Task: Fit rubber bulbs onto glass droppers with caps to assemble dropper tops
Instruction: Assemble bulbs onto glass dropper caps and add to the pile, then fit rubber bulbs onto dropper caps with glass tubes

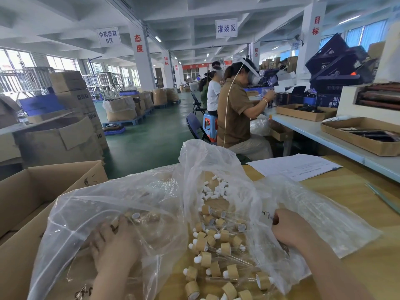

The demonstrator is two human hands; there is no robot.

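A heap of assembled dropper tops (pixel 218 254), with bamboo-coloured caps, white bulbs and glass tubes, lies on the wooden table between my hands. Loose white rubber bulbs (pixel 214 189) are scattered further back under clear plastic. My left hand (pixel 114 245) reaches into a large clear plastic bag (pixel 121 198) and its fingers curl among bamboo caps (pixel 135 216) inside; what it holds is hidden by the film. My right hand (pixel 290 228) sits inside another clear plastic bag (pixel 320 213), fingers curled, the tips hidden.
An open cardboard box (pixel 32 191) stands at my left. A white paper sheet (pixel 296 166) and a thin green strip (pixel 383 197) lie at the table's far right. People sit working at a long white bench (pixel 337 135) ahead, beside cartons on pallets.
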